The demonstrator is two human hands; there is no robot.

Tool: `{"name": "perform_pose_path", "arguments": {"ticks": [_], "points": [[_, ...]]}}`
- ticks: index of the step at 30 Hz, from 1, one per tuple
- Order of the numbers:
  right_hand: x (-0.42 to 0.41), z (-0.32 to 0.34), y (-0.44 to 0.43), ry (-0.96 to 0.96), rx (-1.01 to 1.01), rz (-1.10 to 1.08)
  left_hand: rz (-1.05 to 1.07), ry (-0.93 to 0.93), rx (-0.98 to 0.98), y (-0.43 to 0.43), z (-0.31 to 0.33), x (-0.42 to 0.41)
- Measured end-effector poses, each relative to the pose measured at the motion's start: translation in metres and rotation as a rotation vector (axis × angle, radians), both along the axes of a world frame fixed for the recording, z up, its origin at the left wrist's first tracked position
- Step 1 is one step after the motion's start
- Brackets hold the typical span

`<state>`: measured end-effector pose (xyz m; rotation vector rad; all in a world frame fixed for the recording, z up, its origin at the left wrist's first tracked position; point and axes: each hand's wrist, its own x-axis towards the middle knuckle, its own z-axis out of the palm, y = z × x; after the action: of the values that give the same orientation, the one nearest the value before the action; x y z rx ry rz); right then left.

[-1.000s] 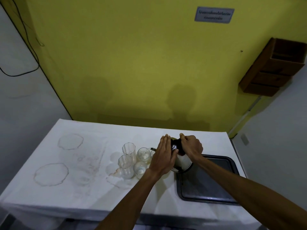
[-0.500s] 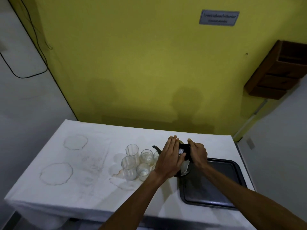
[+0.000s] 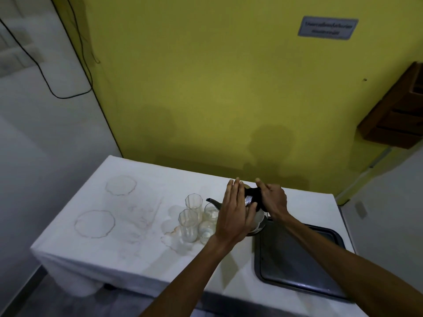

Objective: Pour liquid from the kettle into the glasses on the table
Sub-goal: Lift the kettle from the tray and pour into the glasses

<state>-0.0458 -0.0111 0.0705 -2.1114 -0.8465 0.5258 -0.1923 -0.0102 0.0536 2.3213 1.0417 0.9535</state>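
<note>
A metal kettle (image 3: 258,219) with a black handle and a dark spout hangs tilted to the left over a cluster of several clear glasses (image 3: 194,219) on the white tablecloth. My right hand (image 3: 273,199) grips the black handle from the right. My left hand (image 3: 235,212) lies flat, fingers together, against the kettle's lid and near side, hiding most of the body. The spout tip points left above a short glass (image 3: 211,212) beside the tall back glass (image 3: 193,201). No stream of liquid can be made out.
A dark metal tray (image 3: 297,259) lies on the table's right part, just under and right of the kettle. Ring stains mark the cloth (image 3: 96,223) on the left. The yellow wall stands behind; a brown wooden shelf (image 3: 396,115) hangs at the right.
Both hands have lifted the kettle off the tray's corner and carried it a little left, tipping its spout over the glasses. The camera has moved closer and turned slightly.
</note>
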Motion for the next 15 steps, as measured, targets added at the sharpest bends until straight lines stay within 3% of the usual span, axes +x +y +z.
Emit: {"name": "perform_pose_path", "arguments": {"ticks": [15], "points": [[-0.047,0.007,0.015,-0.269,-0.086,0.15,0.103,-0.065,-0.153,-0.003,-0.016,-0.042]]}}
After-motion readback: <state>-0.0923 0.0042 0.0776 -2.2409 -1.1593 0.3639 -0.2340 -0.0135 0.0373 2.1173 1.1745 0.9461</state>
